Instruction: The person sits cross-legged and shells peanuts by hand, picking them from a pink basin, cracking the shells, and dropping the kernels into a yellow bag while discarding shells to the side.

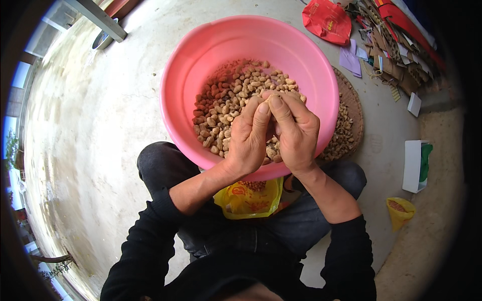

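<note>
My left hand (250, 135) and my right hand (297, 128) meet at the fingertips over a pink plastic basin (180, 41). Both thumbs and bent forefingers press on a small pale-brown thing, most of it hidden, that looks like a peanut in its shell. Below them, unshelled peanuts (214, 120) cover the basin's floor. Under the near rim, between my legs, lies an open yellow plastic bag (248, 203) with reddish peanut kernels (256, 185) in it. To the right of the basin, partly beneath it, a round woven tray (356, 101) bears what look like empty peanut shells (340, 131).
A red bag (327, 22) and a heap of flattened cardboard (399, 67) lie at the upper right. Farther right are a white box (412, 165) with green material and a small yellow bag (401, 210) of kernels. A metal post (101, 20) stands upper left.
</note>
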`<state>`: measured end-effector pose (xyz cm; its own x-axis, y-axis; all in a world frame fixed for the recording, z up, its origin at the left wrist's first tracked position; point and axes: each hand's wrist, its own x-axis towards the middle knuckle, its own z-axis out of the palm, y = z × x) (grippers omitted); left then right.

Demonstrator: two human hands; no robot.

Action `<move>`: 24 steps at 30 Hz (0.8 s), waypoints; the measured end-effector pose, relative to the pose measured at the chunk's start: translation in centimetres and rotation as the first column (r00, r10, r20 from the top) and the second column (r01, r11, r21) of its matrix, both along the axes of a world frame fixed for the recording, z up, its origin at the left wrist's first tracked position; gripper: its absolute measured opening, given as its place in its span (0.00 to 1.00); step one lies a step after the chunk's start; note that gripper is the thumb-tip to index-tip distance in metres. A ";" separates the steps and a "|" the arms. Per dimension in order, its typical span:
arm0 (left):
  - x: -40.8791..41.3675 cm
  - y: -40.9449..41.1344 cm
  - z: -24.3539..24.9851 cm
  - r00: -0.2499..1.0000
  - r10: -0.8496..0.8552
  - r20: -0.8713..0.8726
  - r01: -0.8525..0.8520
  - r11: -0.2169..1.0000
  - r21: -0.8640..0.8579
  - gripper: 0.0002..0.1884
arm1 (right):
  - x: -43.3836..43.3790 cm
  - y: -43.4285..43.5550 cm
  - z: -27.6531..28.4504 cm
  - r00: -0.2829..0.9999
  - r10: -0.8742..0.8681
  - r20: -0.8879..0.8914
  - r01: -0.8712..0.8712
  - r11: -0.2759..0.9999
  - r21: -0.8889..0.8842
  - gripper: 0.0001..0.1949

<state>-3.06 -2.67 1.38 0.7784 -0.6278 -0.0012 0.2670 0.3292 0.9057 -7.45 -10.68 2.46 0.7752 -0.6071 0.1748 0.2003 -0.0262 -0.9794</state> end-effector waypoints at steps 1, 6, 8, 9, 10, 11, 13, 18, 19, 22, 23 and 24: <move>-0.1 0.0 0.0 1.000 0.007 -0.016 -0.007 1.000 0.015 0.11 | 0.1 0.0 -0.2 0.999 -0.026 0.045 0.030 0.995 -0.095 0.09; 0.1 -0.6 0.5 0.971 0.042 -0.236 -0.044 0.999 -0.003 0.11 | 0.3 -0.6 -1.0 0.995 -0.014 0.095 0.039 0.964 -0.264 0.08; 0.7 -0.3 1.2 0.929 -0.057 -0.365 0.042 0.998 -0.047 0.11 | 0.0 -0.8 -0.8 0.998 0.042 0.055 -0.034 0.989 -0.141 0.08; 1.2 0.1 1.3 0.900 -0.105 -0.423 0.083 0.994 -0.071 0.11 | 0.1 -1.0 -0.7 0.997 0.040 0.064 -0.019 0.954 -0.301 0.09; 1.9 0.6 0.6 0.871 -0.182 -0.456 0.157 0.983 -0.091 0.12 | 0.2 -1.3 -0.6 0.996 0.039 0.075 -0.001 0.892 -0.452 0.09; 2.5 1.0 -0.1 0.855 -0.212 -0.472 0.198 0.977 -0.079 0.12 | 0.2 -1.6 -0.6 0.996 0.040 0.086 0.018 0.807 -0.590 0.09; 3.2 1.3 0.1 0.818 -0.266 -0.509 0.275 0.960 -0.059 0.15 | 0.0 -2.1 -0.9 0.994 0.061 0.086 0.039 0.550 -0.834 0.14; 3.2 1.5 -0.7 0.835 -0.096 -0.543 0.165 0.983 0.081 0.14 | 0.0 -2.0 -1.1 0.985 0.148 0.082 0.031 0.321 -0.947 0.19; 3.3 1.5 -0.7 0.822 -0.089 -0.563 0.163 0.983 0.082 0.14 | 0.1 -2.0 -1.2 0.984 0.156 0.090 0.030 0.354 -0.935 0.19; 3.4 1.5 0.2 0.787 -0.053 -0.614 0.169 0.977 0.132 0.12 | 0.4 -2.3 -2.1 0.981 0.175 0.085 -0.016 0.510 -0.860 0.17; 3.3 1.5 0.1 0.839 -0.065 -0.540 0.171 0.974 0.149 0.12 | 0.5 -2.3 -1.9 0.985 0.161 0.058 -0.031 0.501 -0.865 0.17; 3.1 1.5 -0.2 0.884 -0.074 -0.463 0.169 0.971 0.168 0.12 | 0.5 -2.1 -1.7 0.988 0.149 0.032 -0.047 0.495 -0.868 0.17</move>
